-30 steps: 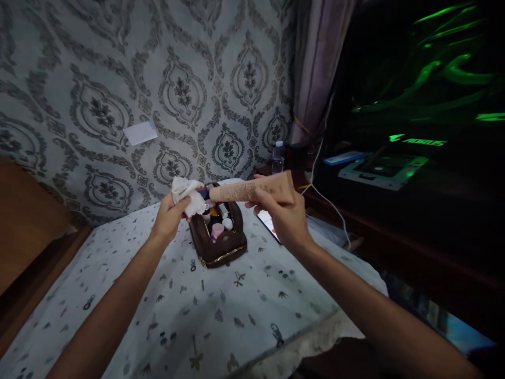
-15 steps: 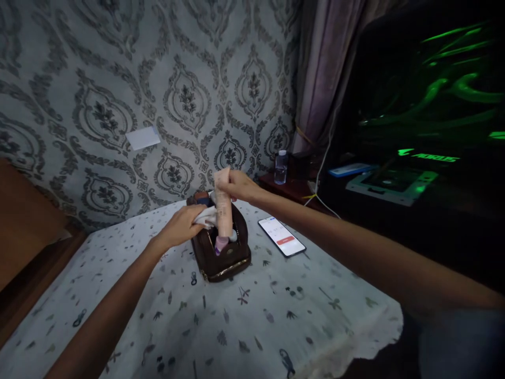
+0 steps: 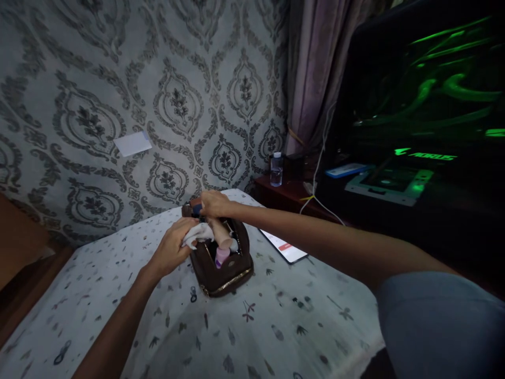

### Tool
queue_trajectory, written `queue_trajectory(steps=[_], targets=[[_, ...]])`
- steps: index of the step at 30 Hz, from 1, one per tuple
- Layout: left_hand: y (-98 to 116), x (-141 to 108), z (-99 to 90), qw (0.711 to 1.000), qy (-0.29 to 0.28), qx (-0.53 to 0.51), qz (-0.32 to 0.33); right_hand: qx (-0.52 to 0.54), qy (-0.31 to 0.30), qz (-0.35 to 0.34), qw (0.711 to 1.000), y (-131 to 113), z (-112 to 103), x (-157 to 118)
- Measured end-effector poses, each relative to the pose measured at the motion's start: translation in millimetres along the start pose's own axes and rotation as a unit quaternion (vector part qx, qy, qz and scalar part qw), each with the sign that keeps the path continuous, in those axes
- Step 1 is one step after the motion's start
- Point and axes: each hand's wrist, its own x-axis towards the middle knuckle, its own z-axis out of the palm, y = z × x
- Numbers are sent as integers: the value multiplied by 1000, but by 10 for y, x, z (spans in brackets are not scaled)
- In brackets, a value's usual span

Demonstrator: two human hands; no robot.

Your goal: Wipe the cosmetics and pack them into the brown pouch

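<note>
A dark brown zip bag [image 3: 223, 279] lies open on the patterned cloth, its contents showing. My left hand [image 3: 173, 245] is at the bag's left side, fingers closed on a crumpled white cloth or tissue [image 3: 198, 235]. My right hand [image 3: 214, 204] is over the bag's far end, fingers curled at the upper end of a peach-coloured tube [image 3: 221, 235]. That tube leans into the bag, its top hidden by the hand. Beside its lower end are a pink-capped container [image 3: 221, 256] and a pale round item [image 3: 234, 245]. Something brown and dark blue [image 3: 196, 207] pokes out at the far left.
Right of the bag, a lit phone [image 3: 290, 251] lies partly behind my right forearm. A clear bottle [image 3: 276, 169] stands on a dark red surface [image 3: 264, 188] near a white cable [image 3: 314, 179]. Farther right is a green-lit computer case [image 3: 426, 121]. The patterned wall [image 3: 177, 105] rises behind.
My right hand has lowered toward the bag's far end and slightly left. The peach tube has gone from near upright to leaning inside the bag. My left hand keeps the white cloth.
</note>
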Motion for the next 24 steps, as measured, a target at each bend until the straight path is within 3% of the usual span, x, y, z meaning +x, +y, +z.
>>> queue_trajectory(steps=[4,9,13,15,18,24], targets=[[-60,-38,13,1000,23,-13,14,-53,-10,-2,999,-68,34,-93],[-57,-54,-7,1000,12,-4,13,-71,-23,-19,997,17,-108,-217],[-54,-63,-19,1000,11,-3,-5,-50,-34,-98,993,183,-273,-537],[-64,-69,-11,1000,8,-11,-13,-10,-69,-142,987,241,-333,-739],[-90,-77,14,999,15,-26,-14,44,-98,-163,981,254,-359,-951],[-91,-71,8,999,24,-46,-13,16,-88,-198,976,204,-243,-927]])
